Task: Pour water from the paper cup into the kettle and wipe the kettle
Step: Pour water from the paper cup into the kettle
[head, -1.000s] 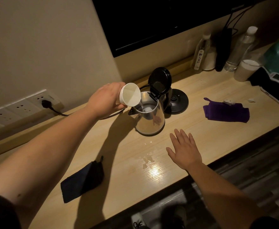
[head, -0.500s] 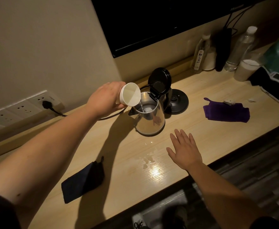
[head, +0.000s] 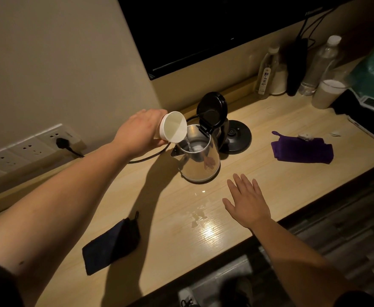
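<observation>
White paper cup (head: 173,127) tipped in our left hand (head: 140,131), fingers wrapped round it, water streaming into the open steel kettle (head: 198,159) on the wooden counter (head: 259,173). Our right hand (head: 247,201) lies flat, fingers spread, holding nothing, near a purple cloth (head: 301,149).

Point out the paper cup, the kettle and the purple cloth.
paper cup (head: 174,127): head view, on the pale inside of the tilted cup.
kettle (head: 200,163): head view, on its shiny steel side wall.
purple cloth (head: 301,149): head view, on the middle of the folded cloth.
</observation>
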The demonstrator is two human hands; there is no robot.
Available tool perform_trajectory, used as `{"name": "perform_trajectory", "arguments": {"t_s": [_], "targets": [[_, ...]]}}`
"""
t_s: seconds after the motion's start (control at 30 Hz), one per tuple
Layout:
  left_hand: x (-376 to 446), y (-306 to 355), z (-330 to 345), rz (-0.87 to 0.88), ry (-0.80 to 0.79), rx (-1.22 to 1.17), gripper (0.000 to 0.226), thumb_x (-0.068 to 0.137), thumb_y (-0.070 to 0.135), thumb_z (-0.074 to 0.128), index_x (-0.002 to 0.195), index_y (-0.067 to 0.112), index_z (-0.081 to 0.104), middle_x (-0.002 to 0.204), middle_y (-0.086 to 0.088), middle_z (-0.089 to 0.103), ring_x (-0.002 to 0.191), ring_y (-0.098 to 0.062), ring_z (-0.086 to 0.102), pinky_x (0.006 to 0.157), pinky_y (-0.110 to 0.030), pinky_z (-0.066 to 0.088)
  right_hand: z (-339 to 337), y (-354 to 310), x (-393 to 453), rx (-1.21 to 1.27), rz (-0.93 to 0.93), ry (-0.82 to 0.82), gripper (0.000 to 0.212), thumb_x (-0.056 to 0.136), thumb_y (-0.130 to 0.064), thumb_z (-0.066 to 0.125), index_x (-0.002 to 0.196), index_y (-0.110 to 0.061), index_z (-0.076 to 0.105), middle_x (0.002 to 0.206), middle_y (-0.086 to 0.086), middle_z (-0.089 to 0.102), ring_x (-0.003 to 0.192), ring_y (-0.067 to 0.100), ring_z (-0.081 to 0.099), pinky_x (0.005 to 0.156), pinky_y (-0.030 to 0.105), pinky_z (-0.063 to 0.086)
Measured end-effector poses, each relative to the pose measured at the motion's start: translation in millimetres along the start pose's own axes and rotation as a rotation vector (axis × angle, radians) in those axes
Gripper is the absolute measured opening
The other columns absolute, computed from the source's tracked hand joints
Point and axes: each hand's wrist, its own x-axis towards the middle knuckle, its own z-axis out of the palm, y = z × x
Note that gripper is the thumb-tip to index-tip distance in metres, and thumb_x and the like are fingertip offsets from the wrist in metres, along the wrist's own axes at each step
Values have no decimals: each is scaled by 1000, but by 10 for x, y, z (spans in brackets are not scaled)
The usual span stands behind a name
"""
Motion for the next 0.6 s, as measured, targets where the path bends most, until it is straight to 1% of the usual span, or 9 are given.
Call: {"name": "perform_trajectory", "arguments": {"t_s": [0.1, 0.2, 0.33, 0.4, 0.47, 0.53, 0.6], "targets": [[4, 19, -21, 11, 6, 1, 63, 72, 34, 82, 123, 21, 49, 116, -6, 60, 102, -28, 53, 81, -41, 43, -9, -5, -2, 6, 1, -4, 89, 83, -66, -11, 158, -23, 11, 167, 5, 4, 153, 27, -4, 122, 49, -2], [7, 20, -28, 11, 7, 14, 62, 73, 35, 81, 124, 22, 48, 115, -5, 60, 102, -28, 53, 82, -41, 43, -15, -10, -2, 8, 0, -6, 90, 82, -65, -12, 158, -23, 12, 167, 6, 4, 153, 27, -3, 122, 50, -1], [2, 18, -34, 9, 2, 30, 63, 73, 36, 80, 125, 22, 48, 115, -5, 60, 102, -29, 53, 82, -42, 44, -6, -3, -2, 26, -1, 2, 89, 85, -66, -9, 157, -21, 17, 166, 7, 9, 153, 28, 0, 122, 50, 0], [4, 22, -40, 12, -1, 36, 64, 73, 35, 81, 125, 22, 47, 116, -5, 60, 103, -28, 53, 86, -43, 44, -2, 2, 0, 23, -1, 0, 93, 84, -68, -17, 157, -22, 16, 166, 7, 9, 153, 28, 0, 122, 50, 0], [6, 30, -46, 17, -1, 41, 63, 73, 33, 81, 125, 20, 48, 115, -6, 61, 103, -28, 54, 90, -43, 42, 0, 3, 4, 22, -2, 0, 103, 77, -69, -28, 158, -22, 15, 166, 6, 7, 153, 27, -1, 122, 50, 0], [2, 41, -56, 24, 3, 51, 64, 72, 32, 82, 125, 20, 49, 115, -6, 61, 102, -29, 54, 88, -41, 41, 7, 4, 6, 23, -3, 2, 107, 74, -70, -31, 158, -22, 14, 166, 6, 6, 153, 27, -2, 122, 50, 0], [-1, 49, -62, 38, 6, 62, 65, 72, 31, 82, 126, 18, 49, 115, -7, 61, 102, -30, 54, 88, -42, 41, 15, 7, 10, 21, -2, 2, 106, 74, -70, -31, 158, -22, 13, 166, 6, 5, 153, 27, -3, 122, 50, -1]]}}
